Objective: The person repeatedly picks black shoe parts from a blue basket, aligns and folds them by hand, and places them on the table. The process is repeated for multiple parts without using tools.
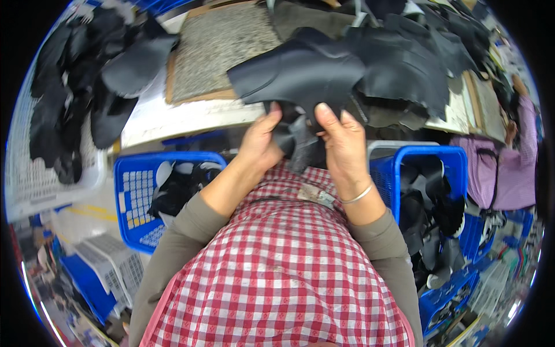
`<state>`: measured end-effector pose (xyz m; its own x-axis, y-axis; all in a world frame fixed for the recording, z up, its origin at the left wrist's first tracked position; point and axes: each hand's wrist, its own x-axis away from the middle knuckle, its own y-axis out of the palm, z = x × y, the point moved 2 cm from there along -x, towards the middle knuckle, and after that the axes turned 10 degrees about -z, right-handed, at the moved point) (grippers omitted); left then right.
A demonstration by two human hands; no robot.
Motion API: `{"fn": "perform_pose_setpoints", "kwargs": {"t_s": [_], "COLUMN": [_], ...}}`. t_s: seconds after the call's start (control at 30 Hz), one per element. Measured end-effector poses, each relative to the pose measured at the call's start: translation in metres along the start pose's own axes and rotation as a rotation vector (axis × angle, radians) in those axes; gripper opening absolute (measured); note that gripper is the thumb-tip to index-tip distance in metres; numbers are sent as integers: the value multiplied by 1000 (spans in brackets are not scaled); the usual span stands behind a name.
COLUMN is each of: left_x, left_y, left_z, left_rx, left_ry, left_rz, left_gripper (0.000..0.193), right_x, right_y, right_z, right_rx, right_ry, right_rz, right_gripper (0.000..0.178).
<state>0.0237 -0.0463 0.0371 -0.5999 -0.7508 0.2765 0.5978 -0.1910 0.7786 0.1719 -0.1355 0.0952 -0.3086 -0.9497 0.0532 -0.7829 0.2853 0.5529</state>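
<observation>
Close to the table's near edge, my left hand (261,140) pinches the near edge of a black leather piece (298,72), with the thumb on top. My right hand (343,144), wearing a bangle, grips the same piece farther right, also thumb up. The piece has curved edges and a seam line across it, and its far part spreads over the table. Between my hands a dark grey flap (299,141) hangs down in front of the apron; I cannot tell whether it belongs to the same piece. Beyond my right hand lies a pile of black leather pieces (402,66).
A speckled board (225,49) lies on the white table (153,118). Blue baskets with dark pieces stand below, one left (124,196) and one right (395,191). At far left, a white basket (18,156) bears more black pieces. A person in a purple sleeve (527,130) is at right.
</observation>
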Motion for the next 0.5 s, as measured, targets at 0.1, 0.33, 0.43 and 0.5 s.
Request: {"fn": "perform_pose_setpoints", "kwargs": {"t_s": [0.1, 0.33, 0.43, 0.5], "left_x": [0, -2, 11, 25], "left_y": [7, 15, 8, 5], "left_z": [37, 99, 90, 87], "left_rx": [-916, -805, -716, -655], "left_ry": [315, 332, 218, 137], "left_rz": [85, 61, -151, -270], "left_gripper": [26, 33, 43, 45], "right_x": [6, 6, 13, 18], "right_y": [5, 41, 29, 23], "right_z": [-11, 3, 24, 14], "right_rx": [596, 111, 63, -7], "right_ry": [127, 96, 6, -120], "right_rz": [110, -49, -38, -101], "right_gripper": [28, 25, 23, 20]}}
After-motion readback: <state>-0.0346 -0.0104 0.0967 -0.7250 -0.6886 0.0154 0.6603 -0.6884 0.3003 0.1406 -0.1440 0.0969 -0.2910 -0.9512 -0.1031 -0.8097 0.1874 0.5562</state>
